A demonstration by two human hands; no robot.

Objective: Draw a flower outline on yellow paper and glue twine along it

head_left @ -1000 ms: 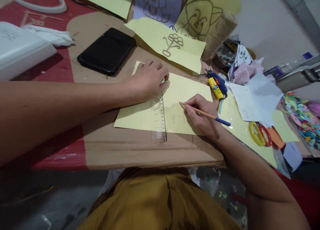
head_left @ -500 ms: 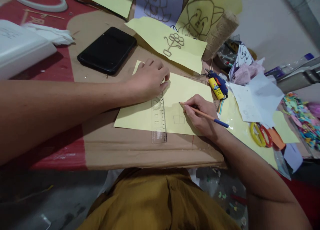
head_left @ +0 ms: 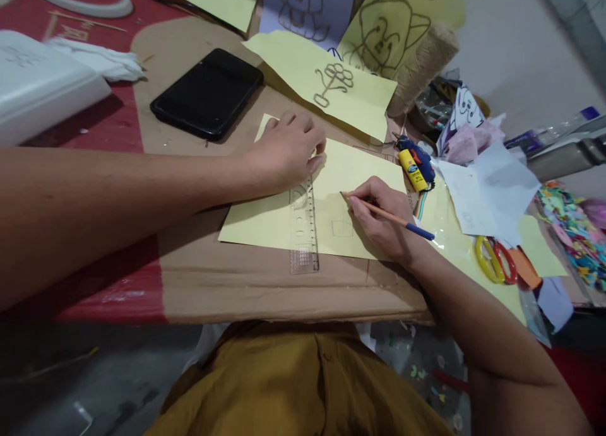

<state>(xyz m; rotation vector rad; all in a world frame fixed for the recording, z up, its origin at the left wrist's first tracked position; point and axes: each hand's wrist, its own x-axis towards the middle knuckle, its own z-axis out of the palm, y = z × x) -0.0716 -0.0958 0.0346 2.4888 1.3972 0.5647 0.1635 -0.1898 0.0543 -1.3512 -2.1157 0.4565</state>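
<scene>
A sheet of yellow paper (head_left: 374, 164) lies flat on the cardboard-covered table, with a faint small pencilled box on it. My left hand (head_left: 291, 149) rests on the paper with bent fingers, over the upper end of a clear plastic ruler (head_left: 303, 234) and pinning it down. The ruler's lower end sticks out past the paper's near edge. My right hand (head_left: 381, 218) is closed round a pencil (head_left: 395, 219) with a blue end. Its tip is at the paper, above the box and right of the ruler; I cannot tell whether it touches.
A black phone-like slab (head_left: 207, 94) lies beyond my left forearm. Behind the paper are a flower drawing (head_left: 350, 101) and a twine roll (head_left: 421, 67). To the right are a yellow glue stick (head_left: 413, 171), scissors (head_left: 490, 259) and paper scraps (head_left: 577, 234).
The pencil tip sits very slightly farther from the pencilled box. The whole view has shifted a little. My left hand stays in place on the ruler.
</scene>
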